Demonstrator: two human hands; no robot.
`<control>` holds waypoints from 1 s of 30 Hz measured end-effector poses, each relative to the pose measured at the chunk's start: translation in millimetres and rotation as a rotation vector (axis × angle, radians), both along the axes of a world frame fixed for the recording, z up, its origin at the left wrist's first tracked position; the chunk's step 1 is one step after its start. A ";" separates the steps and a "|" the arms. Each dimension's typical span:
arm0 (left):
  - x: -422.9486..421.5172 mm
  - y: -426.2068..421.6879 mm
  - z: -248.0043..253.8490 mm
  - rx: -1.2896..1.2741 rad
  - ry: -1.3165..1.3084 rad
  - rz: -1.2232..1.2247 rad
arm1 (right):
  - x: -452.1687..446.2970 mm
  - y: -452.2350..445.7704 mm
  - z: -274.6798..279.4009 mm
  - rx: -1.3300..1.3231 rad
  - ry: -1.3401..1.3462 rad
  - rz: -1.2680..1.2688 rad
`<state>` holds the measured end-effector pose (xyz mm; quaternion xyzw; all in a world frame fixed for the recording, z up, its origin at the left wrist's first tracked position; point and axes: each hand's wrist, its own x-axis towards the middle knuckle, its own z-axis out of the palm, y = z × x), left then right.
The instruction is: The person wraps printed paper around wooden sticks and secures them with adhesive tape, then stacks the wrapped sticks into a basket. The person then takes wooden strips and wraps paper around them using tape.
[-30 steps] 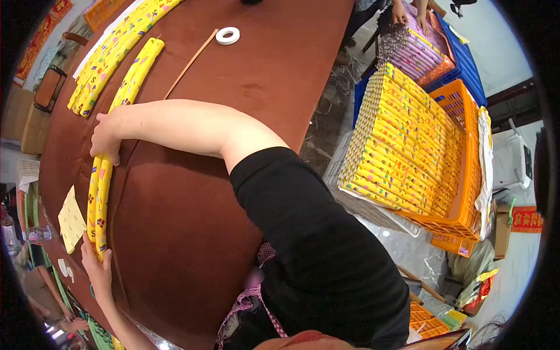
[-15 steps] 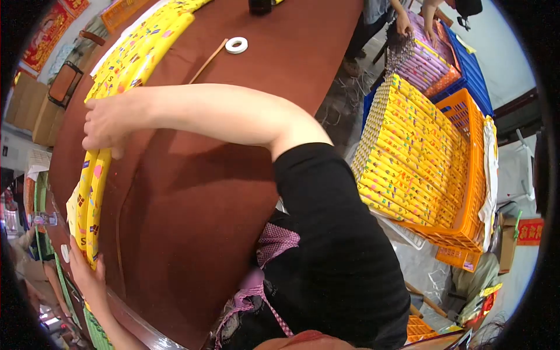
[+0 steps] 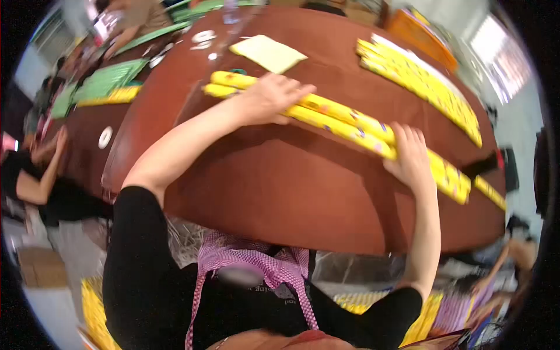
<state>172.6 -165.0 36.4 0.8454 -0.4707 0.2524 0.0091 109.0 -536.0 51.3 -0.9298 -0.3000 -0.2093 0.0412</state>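
Observation:
Two yellow printed wrapping paper rolls (image 3: 344, 123) lie side by side, slanting across the brown table (image 3: 280, 192). Near their left end, my left hand (image 3: 273, 98) grips them from above, its fingers over the far side. My right hand (image 3: 410, 154) is wrapped over the same rolls toward their right end, fingers pointing away from me. Behind my left hand lies a pale yellow sheet (image 3: 268, 52), apart from the rolls.
More yellow rolls (image 3: 420, 81) lie at the table's back right. A short yellow piece (image 3: 490, 192) sits by the right edge. White tape rolls (image 3: 204, 37) stand at the back left. A co-worker (image 3: 38, 175) is at the left table with green packs (image 3: 111, 80).
The view has swung left, so the table now spreads in front of me. My hands, earlier close together along the rolls at the left, are farther apart on the two rolls.

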 end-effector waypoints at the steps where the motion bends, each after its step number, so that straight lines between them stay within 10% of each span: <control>1: 1.9 -1.7 -5.1 0.009 -0.075 -0.012 | -4.9 -6.5 -4.1 0.006 -0.016 -0.007; 7: 0.5 35.5 -29.4 -0.004 -0.104 0.124 | -27.9 -32.3 -19.4 0.007 -0.012 -0.074; 15: 7.1 126.8 -35.3 -0.616 0.771 0.340 | -65.5 -53.5 -15.3 0.004 0.146 -0.177; 30: 10.1 85.5 -29.2 0.010 0.530 0.205 | -86.5 -89.7 -26.5 -0.016 0.257 -0.152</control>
